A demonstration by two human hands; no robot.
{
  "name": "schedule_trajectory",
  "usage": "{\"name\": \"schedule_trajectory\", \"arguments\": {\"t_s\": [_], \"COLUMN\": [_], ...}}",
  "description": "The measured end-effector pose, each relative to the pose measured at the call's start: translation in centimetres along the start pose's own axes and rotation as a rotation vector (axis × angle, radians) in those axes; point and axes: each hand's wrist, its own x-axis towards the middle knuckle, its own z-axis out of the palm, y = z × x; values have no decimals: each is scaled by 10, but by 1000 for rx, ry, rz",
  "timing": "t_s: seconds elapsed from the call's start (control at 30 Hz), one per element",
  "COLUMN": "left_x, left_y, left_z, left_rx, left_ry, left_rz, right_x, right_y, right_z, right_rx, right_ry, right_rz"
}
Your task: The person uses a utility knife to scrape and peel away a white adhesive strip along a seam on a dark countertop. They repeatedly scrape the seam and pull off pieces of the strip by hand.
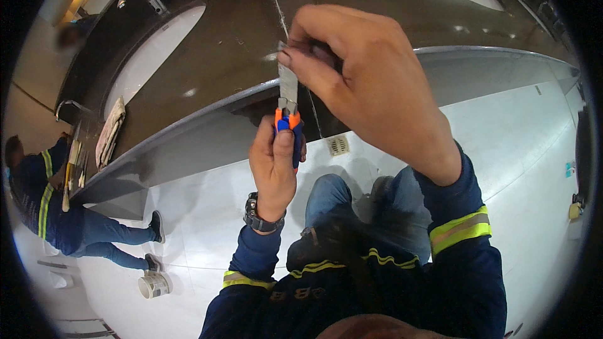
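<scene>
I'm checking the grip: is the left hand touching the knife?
Touching: the head view shows the left hand gripping the knife, thumb on its handle.

The shirt [408, 298] is navy, its long sleeves [451, 198] ringed by yellow bands [460, 230] with greyish centres; yellow trim [320, 266] and faint lettering [301, 293] mark the front. Blue jeans [330, 199]. A chunky dark watch [256, 215] sits below the left hand [273, 166].

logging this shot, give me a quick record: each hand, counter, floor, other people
left hand: grips utility knife by its blue-and-orange handle
right hand: pinches the extended blade near its tip
counter: dark, with white sinks
floor: pale, with bucket and drain
other people: one person at left, reflective bands on dark top
</scene>
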Motion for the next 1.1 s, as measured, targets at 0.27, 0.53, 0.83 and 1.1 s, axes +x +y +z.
{"name": "schedule_trajectory", "arguments": {"t_s": [0.27, 0.53, 0.83, 1.1], "left_x": [-10, -10, -9, -2], "left_y": [-31, -28, -26, -1], "left_z": [23, 25, 19, 13], "left_rx": [-38, -75, -61, -76], "left_ry": [-109, -85, -77, -21], "left_rz": [-78, -78, -72, -3], "right_x": [-12, -13, -7, 10], "right_y": [4, -4, -13, -6], "right_z": [-19, -18, -14, -2], "right_rx": [-167, -205, -202, 111], "right_ry": [-160, -159, -224, -61], "right_rz": [-46, -78, -12, 17]}}
